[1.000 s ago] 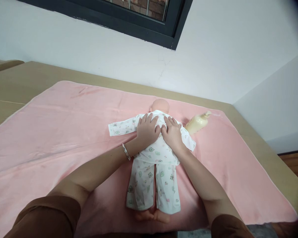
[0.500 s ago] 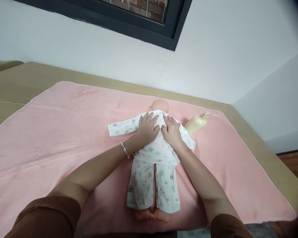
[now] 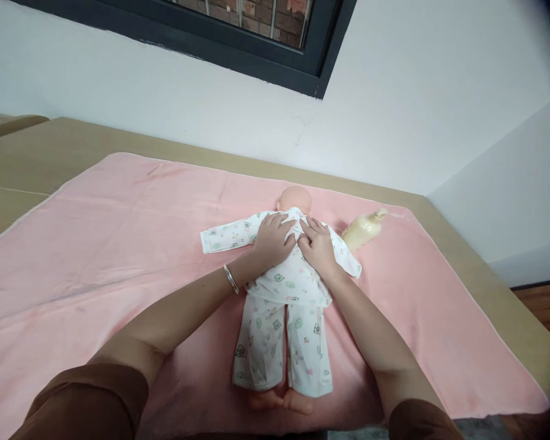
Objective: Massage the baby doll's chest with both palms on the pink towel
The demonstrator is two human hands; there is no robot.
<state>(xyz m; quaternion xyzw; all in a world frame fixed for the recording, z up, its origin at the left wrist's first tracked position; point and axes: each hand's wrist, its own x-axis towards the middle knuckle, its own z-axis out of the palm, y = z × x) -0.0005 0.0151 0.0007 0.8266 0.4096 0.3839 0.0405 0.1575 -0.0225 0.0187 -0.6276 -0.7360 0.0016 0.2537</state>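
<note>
A baby doll (image 3: 295,199) lies lengthwise before me, its head at the far end and bare feet toward me. Its face is not visible. It wears a white printed shirt (image 3: 286,282) and matching trousers (image 3: 260,342). On the left side of the upper torso rests my left hand (image 3: 274,241), palm down, fingers slightly bent and apart. My right hand (image 3: 318,243) lies on the right side in the same way. The thumbs point inward without meeting, and the cloth between the hands is wrinkled. Neither hand visibly grips anything.
Beneath the doll a pink blanket (image 3: 119,244) covers much of the wooden table (image 3: 87,135). A pale yellow pump bottle (image 3: 363,230) lies tilted on its side near the doll's right sleeve. Behind the table rises a white wall (image 3: 247,122) with a dark window frame (image 3: 275,72).
My fingers have bent and drawn slightly back toward me, and the shirt near the collar has wrinkled with them. The palms stay in about the same place.
</note>
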